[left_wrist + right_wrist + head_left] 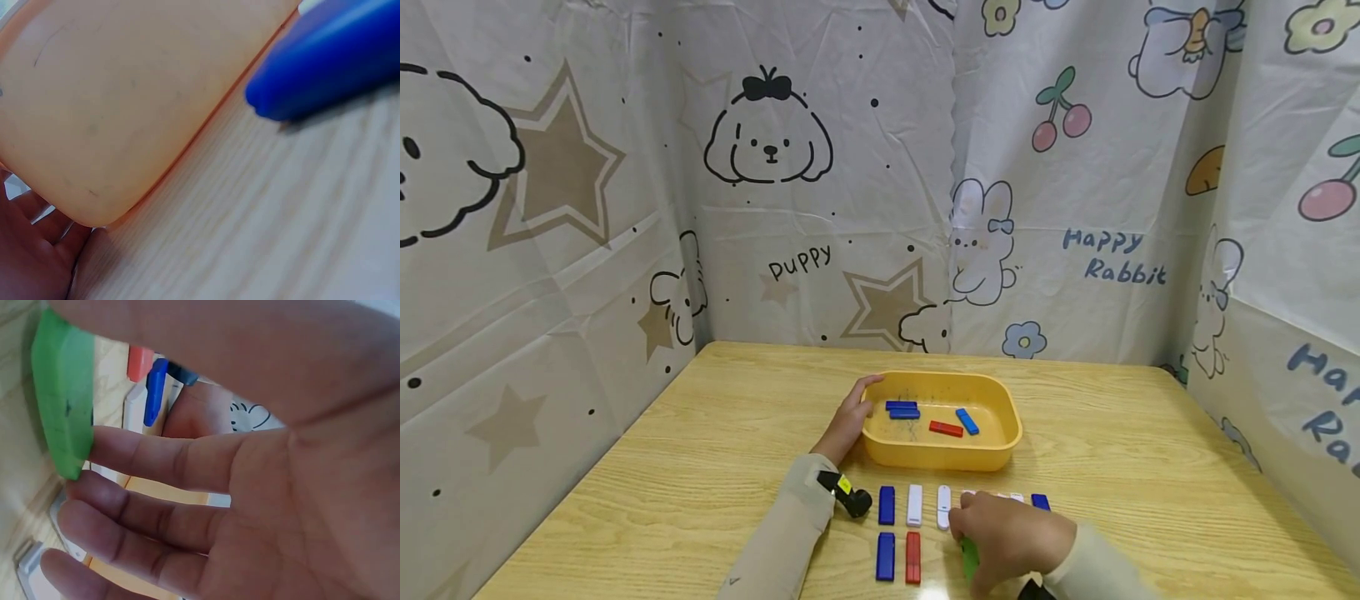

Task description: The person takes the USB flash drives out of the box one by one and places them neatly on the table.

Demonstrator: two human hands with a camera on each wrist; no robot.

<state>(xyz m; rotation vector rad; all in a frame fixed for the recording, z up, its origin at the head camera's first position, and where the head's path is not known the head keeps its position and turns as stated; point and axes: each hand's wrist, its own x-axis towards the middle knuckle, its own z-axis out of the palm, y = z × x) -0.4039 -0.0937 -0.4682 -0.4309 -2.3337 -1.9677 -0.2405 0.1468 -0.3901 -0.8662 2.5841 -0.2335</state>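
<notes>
My left hand [848,417] holds the left end of a yellow plastic bin [940,457], its thumb at the rim. Seen from the left wrist, its fingers [53,228] lie along the bin's outer wall. My right hand [1018,533] pinches a small green flat plastic stick [65,394] by its ends between thumb and index finger, its other fingers extended. This hand hovers low over the rows in front of the bin and partly covers them. Near it lie a white stick [943,507], another white stick [914,505] and a red stick [913,557].
Inside the bin lie a red stick [946,429], a lighter blue stick [967,421] and two dark blue ones [904,413]. On the wooden table [760,392], blue sticks [886,556] stand at the left of the rows, and another blue stick [1041,502] lies at right. Printed curtains [820,208] enclose the table.
</notes>
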